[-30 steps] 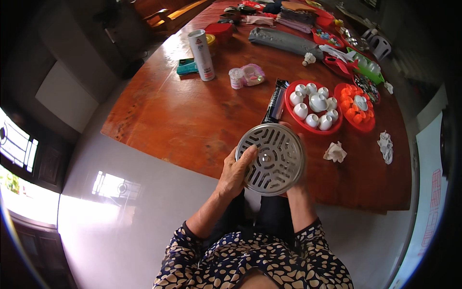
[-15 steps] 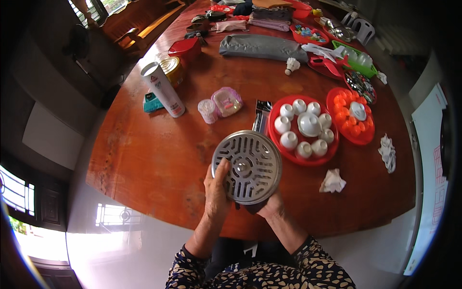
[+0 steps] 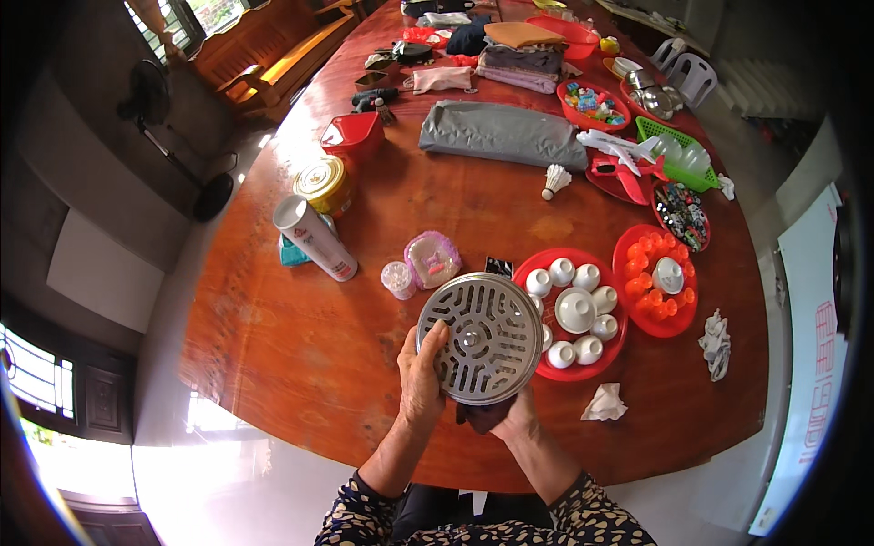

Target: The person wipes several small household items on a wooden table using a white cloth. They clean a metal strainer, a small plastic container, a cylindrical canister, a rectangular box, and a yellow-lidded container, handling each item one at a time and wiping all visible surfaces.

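Observation:
Between my hands is a round metal tea tray [image 3: 496, 350] with a slotted top and a small central knob, tilted up toward me above the near part of the table. My left hand [image 3: 421, 380] clasps its left side, thumb lying over the slotted top. From below right, my right hand [image 3: 517, 417] supports it, its fingers mostly hidden under the rim; something dark shows beside them. Just right of the tray, a red plate [image 3: 596, 366] carries several white teacups around a lidded white bowl [image 3: 575, 311]. A crumpled white tissue [image 3: 604, 402] lies in front of that plate.
Left on the wooden table [image 3: 273, 364] stand a white cylindrical can [image 3: 314, 238], a yellow tin [image 3: 320, 185] and a red container [image 3: 351, 136]. A shuttlecock [image 3: 554, 181] lies by a long grey bundle [image 3: 501, 135]. Orange cups [image 3: 637, 278] fill another red plate on the right.
The view has tilted upward, so the tabletop things sit lower in the picture. The tray stays in both hands, slightly lower and to the right in view.

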Tool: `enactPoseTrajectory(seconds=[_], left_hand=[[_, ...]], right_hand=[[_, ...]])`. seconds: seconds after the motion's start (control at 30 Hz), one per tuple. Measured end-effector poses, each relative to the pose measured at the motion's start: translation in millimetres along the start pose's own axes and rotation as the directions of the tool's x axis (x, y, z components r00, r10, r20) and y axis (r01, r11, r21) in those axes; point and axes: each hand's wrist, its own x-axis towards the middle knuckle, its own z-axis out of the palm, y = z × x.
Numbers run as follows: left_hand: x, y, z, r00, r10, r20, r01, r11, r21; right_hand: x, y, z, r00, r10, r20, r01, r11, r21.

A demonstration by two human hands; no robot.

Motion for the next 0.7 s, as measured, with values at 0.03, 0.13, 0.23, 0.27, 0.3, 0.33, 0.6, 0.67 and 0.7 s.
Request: enactPoseTrajectory(seconds=[0.03, 0.13, 0.23, 0.27, 0.3, 0.33, 0.6, 0.67, 0.7], left_hand=[[0.1, 0.4, 4.8, 1.0, 0.01, -0.002, -0.01, 1.0, -0.001], [-7.8, 14.4, 27.7, 0.999, 0.001, 0.037, 0.003, 0.995, -0.096], [-19.2, 24.2, 45.1, 0.997, -0.058, 0.058, 0.063, 0.994, -0.092], [-23.7, 27.0, 50.0, 0.994, -0.09, 0.064, 0.095, 0.992, -0.08], [-31.8, 34.1, 57.5, 0.984, -0.121, 0.127, 0.129, 0.99, -0.056], [-35.1, 34.7, 61.7, 0.981, -0.124, 0.148, 0.13, 0.991, -0.03], [-71.3, 48.2, 143.8, 0.917, -0.243, 0.317, 0.203, 0.967, 0.154], [-71.8, 49.5, 165.1, 0.929, -0.18, 0.322, 0.142, 0.98, 0.139], [-71.0, 49.0, 174.8, 0.932, -0.176, 0.317, 0.139, 0.981, 0.135]], right_hand=[[-9.1, -5.7, 21.2, 0.996, -0.05, -0.068, 0.049, 0.999, -0.02], [-25.1, -32.5, 67.2, 0.971, -0.232, 0.055, 0.234, 0.972, -0.033], [-32.3, -57.7, 124.7, 0.906, -0.424, -0.019, 0.419, 0.9, -0.117], [-32.7, -65.9, 142.2, 0.875, -0.484, 0.011, 0.48, 0.864, -0.149], [-35.4, -74.5, 143.5, 0.86, -0.504, 0.078, 0.51, 0.84, -0.186], [-35.5, -82.9, 155.0, 0.829, -0.541, 0.145, 0.559, 0.807, -0.19], [-61.3, -118.1, 191.9, 0.885, -0.43, 0.181, 0.367, 0.881, 0.299], [-76.9, -117.8, 190.6, 0.851, -0.493, 0.181, 0.448, 0.861, 0.242], [-79.8, -118.9, 186.4, 0.802, -0.558, 0.211, 0.541, 0.83, 0.138]])
